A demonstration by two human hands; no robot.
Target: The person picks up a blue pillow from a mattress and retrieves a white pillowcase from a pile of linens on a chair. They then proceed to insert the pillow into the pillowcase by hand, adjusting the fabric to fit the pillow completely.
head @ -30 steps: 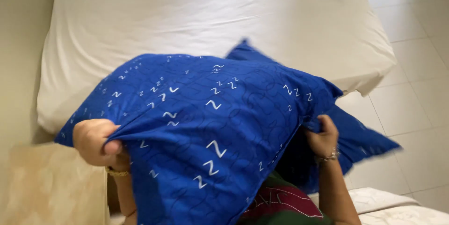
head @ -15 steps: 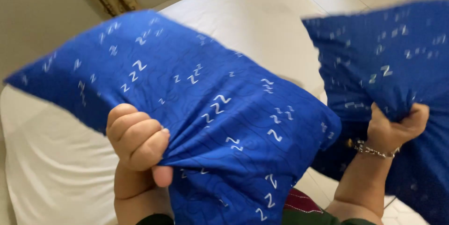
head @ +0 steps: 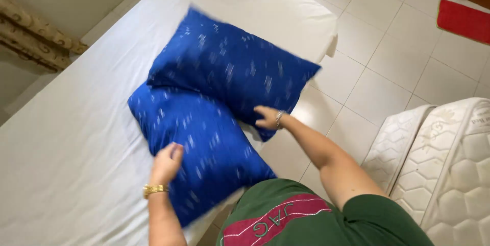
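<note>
2 blue pillows lay on the white bed point(head: 76, 138), the far pillow point(head: 229, 72) overlapping the near pillow point(head: 199, 149). The left hand point(head: 167, 163) rested loosely curled on the near one, gripping nothing; the right hand point(head: 268, 117), fingers spread, touched the far one's lower edge. Step judged: placing and squaring; next called for aligning both.

A white-sheeted bed point(head: 76, 138), pale tiled floor point(head: 403, 67), red mat point(head: 463, 20), and quilted white mattresses point(head: 449, 159) alongside.
</note>
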